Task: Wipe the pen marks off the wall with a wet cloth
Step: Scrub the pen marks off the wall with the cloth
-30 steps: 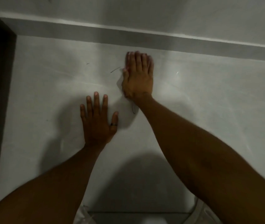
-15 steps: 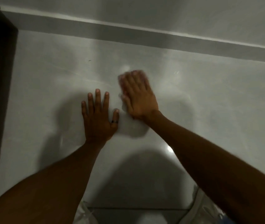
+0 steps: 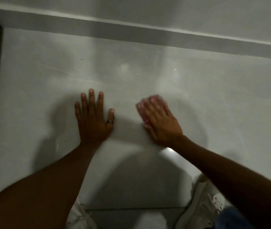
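Since the earlier frame, the right hand [image 3: 160, 120] has swept down and right across the wall [image 3: 214, 100], blurred. It lies flat, fingers extended; the cloth, presumably beneath its palm, is hidden. Left hand [image 3: 94, 118] braces flat, holding nothing. Soft, limp wet cloth: pin it under the palm.

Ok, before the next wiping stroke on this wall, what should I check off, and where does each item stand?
1. Left hand braced flat on the wall: ok.
2. Right hand flat against the wall: ok.
3. Cloth under the right hand: cannot tell, the hand is blurred and covers it.
4. Small dark mark up left wiped off: not ok.
5. Wall by the right hand free of marks: ok, none visible.
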A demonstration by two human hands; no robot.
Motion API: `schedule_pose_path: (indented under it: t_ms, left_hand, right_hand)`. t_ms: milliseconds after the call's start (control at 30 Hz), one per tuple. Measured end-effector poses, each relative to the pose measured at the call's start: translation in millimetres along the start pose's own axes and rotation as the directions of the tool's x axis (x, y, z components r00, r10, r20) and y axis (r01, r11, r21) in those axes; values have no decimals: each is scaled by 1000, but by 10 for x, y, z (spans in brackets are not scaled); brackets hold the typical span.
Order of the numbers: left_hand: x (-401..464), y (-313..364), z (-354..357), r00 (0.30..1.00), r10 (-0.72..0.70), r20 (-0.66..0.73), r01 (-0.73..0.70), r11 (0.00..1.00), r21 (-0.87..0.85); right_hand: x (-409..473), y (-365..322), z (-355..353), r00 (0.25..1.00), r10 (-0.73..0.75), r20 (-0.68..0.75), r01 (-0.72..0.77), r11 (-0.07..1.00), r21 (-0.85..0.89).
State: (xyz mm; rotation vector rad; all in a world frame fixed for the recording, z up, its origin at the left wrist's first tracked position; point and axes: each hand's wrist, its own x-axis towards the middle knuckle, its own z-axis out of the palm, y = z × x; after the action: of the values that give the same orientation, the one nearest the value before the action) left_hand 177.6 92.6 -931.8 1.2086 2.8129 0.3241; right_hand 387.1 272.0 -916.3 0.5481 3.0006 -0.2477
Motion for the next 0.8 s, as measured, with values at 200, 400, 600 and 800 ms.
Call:
schedule_pose_path:
  t_ms: [200, 400, 600, 800]
  left_hand:
    - [4, 15, -6, 1000, -5, 1, 5, 1000, -12]
    - [-5, -14, 13, 1000, 6, 7, -6, 1000, 8]
    - [-2, -1, 40, 1000, 1, -22, -1, 1000, 28]
    - [-19, -24, 48, 1000, 5, -6, -5, 998, 58]
  right_hand:
    - [76, 563, -137, 747, 658, -92, -639, 750, 171]
    - [676, 171, -190, 868, 496, -30, -492, 865, 98]
    - [1455, 50, -374, 704, 710, -19, -702, 699, 135]
    - [1955, -391, -396, 918, 396, 7, -394, 911, 123]
